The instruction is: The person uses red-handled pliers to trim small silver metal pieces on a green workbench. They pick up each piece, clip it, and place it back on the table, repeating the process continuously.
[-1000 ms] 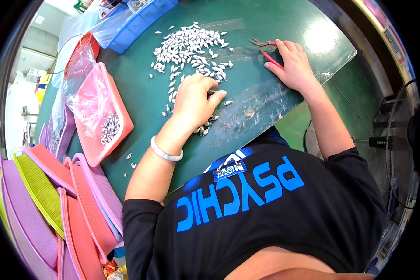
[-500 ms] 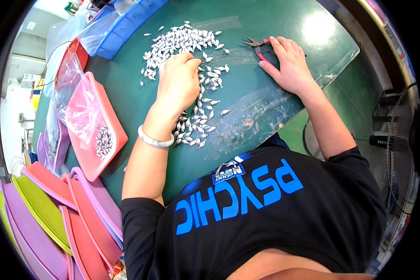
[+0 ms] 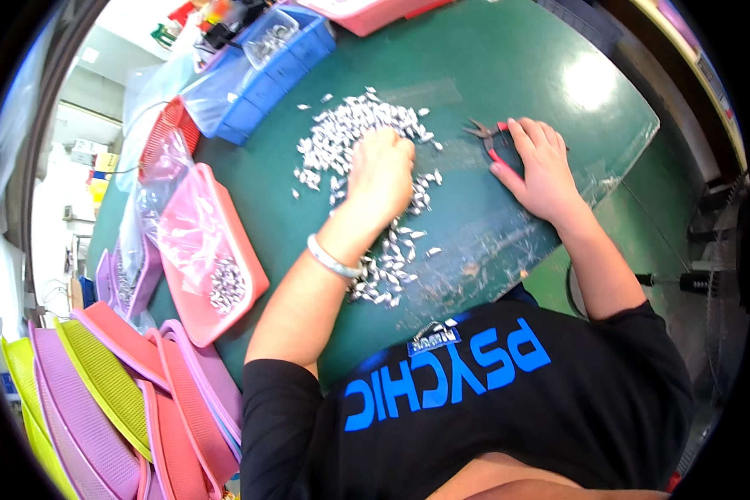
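Several small silver teardrop-shaped metal sinkers [image 3: 342,129] lie heaped on the green tabletop, and a looser trail of sinkers [image 3: 392,267] runs toward me beside my left forearm. My left hand [image 3: 381,171] is at the near side of the heap, its fingers curled down and closed. What its fingertips hold, if anything, is hidden beneath the hand. To the right, my right hand [image 3: 542,167] lies over the handles of red-handled cutting pliers [image 3: 487,137], thumb on one handle and fingers across the other. The jaws point left, parted, on the table.
A pink tray [image 3: 254,287] holding sinkers and clear plastic stands at the left, near a red basket [image 3: 175,133]. Behind is a blue bin [image 3: 279,83]; colourful perforated trays [image 3: 108,400] are stacked at lower left. Worn clear tape [image 3: 475,258] covers the near table edge.
The whole view has shifted, so the table sits lower and farther right. My left hand has moved slightly farther into the heap. My right hand stays on the pliers.
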`<state>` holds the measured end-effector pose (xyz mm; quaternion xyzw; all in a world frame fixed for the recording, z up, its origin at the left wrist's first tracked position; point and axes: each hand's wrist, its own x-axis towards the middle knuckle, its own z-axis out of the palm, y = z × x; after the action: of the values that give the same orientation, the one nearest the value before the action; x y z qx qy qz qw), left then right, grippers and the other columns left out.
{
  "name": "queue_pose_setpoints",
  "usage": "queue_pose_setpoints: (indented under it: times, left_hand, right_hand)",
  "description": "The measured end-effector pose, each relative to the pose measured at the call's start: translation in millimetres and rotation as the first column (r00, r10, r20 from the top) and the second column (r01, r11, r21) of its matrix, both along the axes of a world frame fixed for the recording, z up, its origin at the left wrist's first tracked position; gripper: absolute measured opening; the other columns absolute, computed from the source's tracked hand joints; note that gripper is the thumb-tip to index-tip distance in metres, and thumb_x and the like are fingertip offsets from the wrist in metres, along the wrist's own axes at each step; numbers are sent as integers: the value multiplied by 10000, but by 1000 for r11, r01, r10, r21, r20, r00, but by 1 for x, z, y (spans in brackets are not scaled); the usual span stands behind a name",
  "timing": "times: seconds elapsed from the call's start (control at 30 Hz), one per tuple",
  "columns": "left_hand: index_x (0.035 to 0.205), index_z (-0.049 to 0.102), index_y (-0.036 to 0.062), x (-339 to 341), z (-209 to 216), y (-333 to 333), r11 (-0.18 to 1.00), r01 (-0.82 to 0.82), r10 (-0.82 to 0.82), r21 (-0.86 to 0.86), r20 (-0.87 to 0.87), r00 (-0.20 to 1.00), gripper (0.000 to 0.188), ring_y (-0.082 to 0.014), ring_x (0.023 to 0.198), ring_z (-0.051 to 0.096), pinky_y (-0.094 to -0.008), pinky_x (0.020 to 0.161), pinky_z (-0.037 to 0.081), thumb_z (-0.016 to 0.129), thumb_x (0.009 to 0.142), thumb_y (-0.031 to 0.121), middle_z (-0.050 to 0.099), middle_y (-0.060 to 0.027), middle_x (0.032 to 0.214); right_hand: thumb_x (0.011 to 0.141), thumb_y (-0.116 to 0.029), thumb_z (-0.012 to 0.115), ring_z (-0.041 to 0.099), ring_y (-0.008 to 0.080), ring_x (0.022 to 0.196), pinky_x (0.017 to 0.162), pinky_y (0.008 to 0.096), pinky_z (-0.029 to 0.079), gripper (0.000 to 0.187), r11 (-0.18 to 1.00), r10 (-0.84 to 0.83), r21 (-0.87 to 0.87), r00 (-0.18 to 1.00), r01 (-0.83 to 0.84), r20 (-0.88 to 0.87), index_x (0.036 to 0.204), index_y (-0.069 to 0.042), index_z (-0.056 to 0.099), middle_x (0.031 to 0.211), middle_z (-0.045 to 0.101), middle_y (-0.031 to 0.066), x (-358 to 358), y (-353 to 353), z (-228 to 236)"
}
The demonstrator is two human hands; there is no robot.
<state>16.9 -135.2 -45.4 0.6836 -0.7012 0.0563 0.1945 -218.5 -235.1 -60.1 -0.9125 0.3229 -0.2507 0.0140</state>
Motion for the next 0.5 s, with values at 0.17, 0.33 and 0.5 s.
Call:
queue_pose_setpoints:
  times: [0.17, 0.33, 0.5]
  left_hand:
    - [822, 618, 20, 14, 29, -11, 977, -15, 77, 213, -286, 955, 76, -313, 842, 593, -398, 751, 467, 575, 797, 78, 604, -166, 828]
    - [960, 594, 38, 108, 99, -79, 876, -332, 482, 349, -612, 627, 122, -143, 568, 560, -262, 532, 467, 531, 874, 99, 612, -62, 706]
    - [1338, 328, -59, 184, 125, -115, 887, -424, 278, 180, -943, 181, 466, -374, 1145, 522, -428, 964, 477, 497, 955, 147, 457, -304, 1270]
  right_hand:
    - [761, -285, 698, 448, 327, 1140, 982, 430, 327, 619, 1000, 3, 29, 1000, -3, 9, 1228, 62, 489, 1217, 496, 168, 1, 3, 7]
    - [748, -280, 706, 451, 322, 1134, 969, 426, 330, 616, 999, 10, 45, 1000, -11, 23, 1216, 64, 499, 1205, 501, 167, -1, 2, 7]
    - [742, -283, 710, 461, 320, 1123, 959, 422, 339, 618, 999, 25, 19, 999, -26, 44, 1215, 58, 503, 1195, 509, 161, 0, -1, 8]
